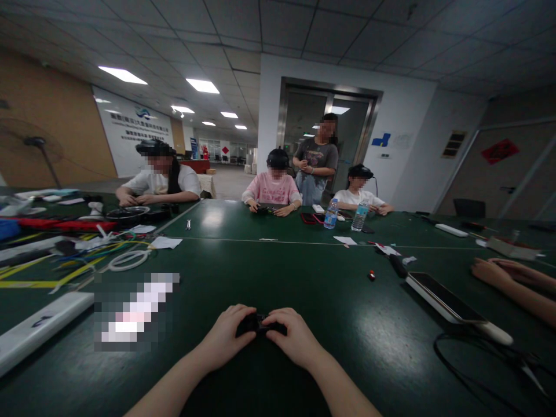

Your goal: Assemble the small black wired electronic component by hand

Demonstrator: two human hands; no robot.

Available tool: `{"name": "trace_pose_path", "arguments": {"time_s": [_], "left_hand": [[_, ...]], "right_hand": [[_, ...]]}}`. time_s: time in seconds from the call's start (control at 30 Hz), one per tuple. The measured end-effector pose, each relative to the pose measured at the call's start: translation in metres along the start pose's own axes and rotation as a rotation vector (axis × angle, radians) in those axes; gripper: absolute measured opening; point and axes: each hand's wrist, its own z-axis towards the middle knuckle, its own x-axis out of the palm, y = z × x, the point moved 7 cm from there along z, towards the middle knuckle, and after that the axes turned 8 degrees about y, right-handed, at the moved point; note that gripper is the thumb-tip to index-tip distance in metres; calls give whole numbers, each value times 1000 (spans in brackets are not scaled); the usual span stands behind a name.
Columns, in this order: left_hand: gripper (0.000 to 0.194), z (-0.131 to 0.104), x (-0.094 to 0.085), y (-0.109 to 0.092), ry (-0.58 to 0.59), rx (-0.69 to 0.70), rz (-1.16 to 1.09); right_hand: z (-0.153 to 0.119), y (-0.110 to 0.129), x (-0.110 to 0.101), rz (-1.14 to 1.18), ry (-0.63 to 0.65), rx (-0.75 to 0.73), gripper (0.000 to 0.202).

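Both of my hands meet at the near middle of the dark green table [304, 284]. Between them is a small black object [260, 325], mostly covered by my fingers, so its kind does not show. My left hand [232, 331] is closed on its left end, thumb and fingers curled around it. On the other end my right hand [290, 335] is closed in the same way. The two thumbs point toward each other, with a narrow dark part of the object visible between the fingertips.
A white power strip [39, 327] and a blurred-out item [138, 313] lie to my left, beyond them cables [128, 260] and tools. To my right are a phone [445, 298], a black cable [460, 370] and another person's hands [499, 275]. Two bottles [330, 214] stand farther off, near seated people.
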Motion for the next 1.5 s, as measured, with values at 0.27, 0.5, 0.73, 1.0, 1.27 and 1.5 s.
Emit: {"name": "trace_pose_path", "arguments": {"time_s": [0.27,0.5,0.73,1.0,1.27,1.5], "left_hand": [[42,0,0,-1,2,18,6],[42,1,1,2,-11,25,11],[43,2,2,3,-7,28,8],[42,-1,-1,-3,14,-3,-6],[43,-1,-1,-2,21,-11,-18],[42,0,-1,-4,5,0,-6]], "right_hand": [[-1,0,0,-10,3,15,25],[1,2,-1,-9,-33,-61,24],[-1,4,-1,-8,-6,-18,23],[-1,1,-1,-14,2,0,24],[-1,0,-1,4,5,2,23],[2,-4,1,-21,-27,-25,24]]}}
